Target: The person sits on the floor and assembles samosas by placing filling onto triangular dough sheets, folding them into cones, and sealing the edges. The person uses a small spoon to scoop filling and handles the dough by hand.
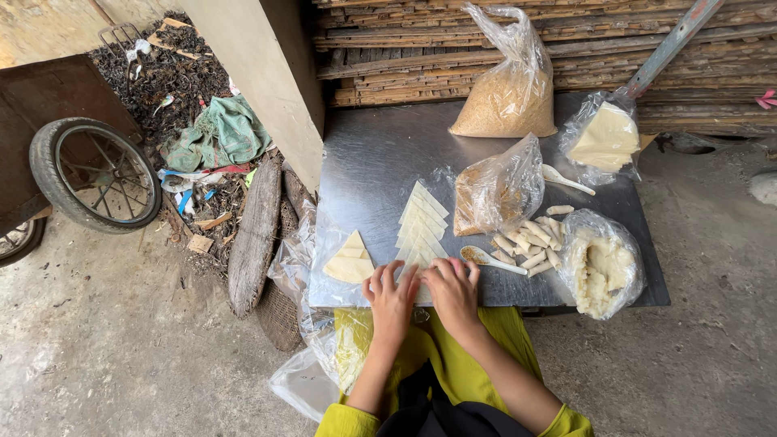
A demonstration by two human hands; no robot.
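1. Head view: left hand [391,298] and right hand [452,290] lie side by side, fingers bent, pressing a wrapper [421,260] at the table [364,154] edge.
2. Wrappers fan out beyond the hands; a spoon [486,258] and rolls [534,239] sit within the right hand's reach.

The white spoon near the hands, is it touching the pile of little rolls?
Apart. The head view shows bare metal table between the white spoon and the rolls.
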